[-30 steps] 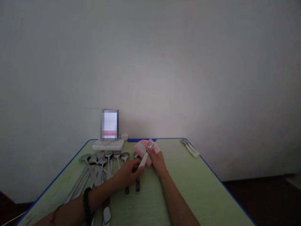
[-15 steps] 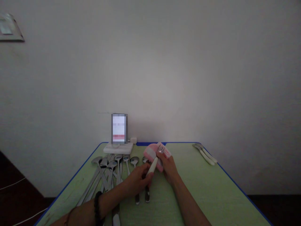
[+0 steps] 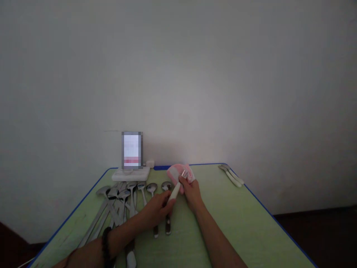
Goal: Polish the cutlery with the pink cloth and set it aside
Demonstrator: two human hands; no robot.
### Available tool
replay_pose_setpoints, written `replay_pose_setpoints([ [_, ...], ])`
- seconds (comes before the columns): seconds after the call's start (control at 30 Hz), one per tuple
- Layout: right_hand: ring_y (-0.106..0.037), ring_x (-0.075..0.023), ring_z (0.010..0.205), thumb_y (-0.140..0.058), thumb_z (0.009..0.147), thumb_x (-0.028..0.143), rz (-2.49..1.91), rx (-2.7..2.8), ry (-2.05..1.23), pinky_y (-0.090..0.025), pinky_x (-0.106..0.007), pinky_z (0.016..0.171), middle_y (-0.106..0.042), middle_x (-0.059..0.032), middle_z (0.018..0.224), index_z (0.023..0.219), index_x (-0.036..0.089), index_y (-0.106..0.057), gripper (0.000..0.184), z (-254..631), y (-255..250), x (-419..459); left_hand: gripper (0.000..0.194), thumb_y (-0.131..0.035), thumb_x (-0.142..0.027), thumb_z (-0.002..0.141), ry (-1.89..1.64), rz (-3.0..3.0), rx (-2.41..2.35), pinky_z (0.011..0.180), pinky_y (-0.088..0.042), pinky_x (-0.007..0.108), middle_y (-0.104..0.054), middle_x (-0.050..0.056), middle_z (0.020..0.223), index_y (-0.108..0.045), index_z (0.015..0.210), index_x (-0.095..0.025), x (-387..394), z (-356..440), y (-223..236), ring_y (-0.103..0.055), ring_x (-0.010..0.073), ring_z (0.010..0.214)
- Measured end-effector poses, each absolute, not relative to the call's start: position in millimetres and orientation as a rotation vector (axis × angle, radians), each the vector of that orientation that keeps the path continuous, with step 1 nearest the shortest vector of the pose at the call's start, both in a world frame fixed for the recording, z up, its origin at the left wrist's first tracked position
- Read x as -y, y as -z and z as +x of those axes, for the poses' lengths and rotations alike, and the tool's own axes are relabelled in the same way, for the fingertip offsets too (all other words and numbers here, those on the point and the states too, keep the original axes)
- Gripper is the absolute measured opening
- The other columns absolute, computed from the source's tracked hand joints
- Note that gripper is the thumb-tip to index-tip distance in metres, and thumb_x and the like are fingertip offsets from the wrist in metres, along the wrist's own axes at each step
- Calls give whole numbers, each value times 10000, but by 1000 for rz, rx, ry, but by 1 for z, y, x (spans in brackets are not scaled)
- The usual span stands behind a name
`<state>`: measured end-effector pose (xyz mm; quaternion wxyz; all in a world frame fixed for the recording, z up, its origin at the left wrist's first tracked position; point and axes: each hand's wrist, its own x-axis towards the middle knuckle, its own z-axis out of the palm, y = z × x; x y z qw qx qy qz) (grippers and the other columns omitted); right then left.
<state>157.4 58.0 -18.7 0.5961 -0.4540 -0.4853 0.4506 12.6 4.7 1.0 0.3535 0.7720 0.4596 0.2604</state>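
A fork with a white handle (image 3: 174, 192) is held over the table, tines up and tilted to the right. My left hand (image 3: 161, 205) is closed round the lower end of its handle. My right hand (image 3: 190, 189) grips a pink and white cloth (image 3: 175, 172) against the fork near its tines, thumb on the neck. Below and left of my hands lie two spoons with dark handles, the bowl of one spoon (image 3: 166, 185) showing just behind my left fingers. My left forearm hides part of the cutlery under it.
Several metal spoons and other cutlery (image 3: 122, 195) lie in a pile on the left of the green table (image 3: 223, 216). Two white-handled utensils (image 3: 232, 178) rest near the right edge. A lit phone (image 3: 132, 149) stands on a white base (image 3: 131, 174) by the wall.
The whole view has shifted, so everything appears further left and slightly higher. Both hands still hold the fork and cloth, with the cloth bunched a little differently round the tines.
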Motion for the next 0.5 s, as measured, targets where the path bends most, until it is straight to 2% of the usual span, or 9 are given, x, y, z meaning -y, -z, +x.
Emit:
replay_pose_setpoints([
  [0.1,-488,-125,577,-623,658,400,-1026,1180,-1098,-405,-235,548,-604,-8,631,750,130,-650,287,157,15,-56,210,-363,-338,843,-642,2046,-1153,473,-340,201,-506,-49,536,-443,721,-187,-3,11,-1,-475,104,486],
  [0.27,-523,-140,607,-620,663,394,-1018,1221,-1155,-425,-247,580,-634,-18,676,828,125,-673,320,156,12,-51,344,-328,-405,859,-527,2053,-1164,449,-330,207,-494,-36,484,-405,604,-187,0,8,1,-459,100,436],
  [0.5,-552,-172,663,-535,739,484,-1085,1239,-1050,-427,-267,599,-643,-19,709,866,172,-674,364,153,8,-47,296,-329,-386,876,-644,1990,-1060,498,-376,198,-520,-45,530,-438,688,-185,3,8,-6,-476,97,477],
])
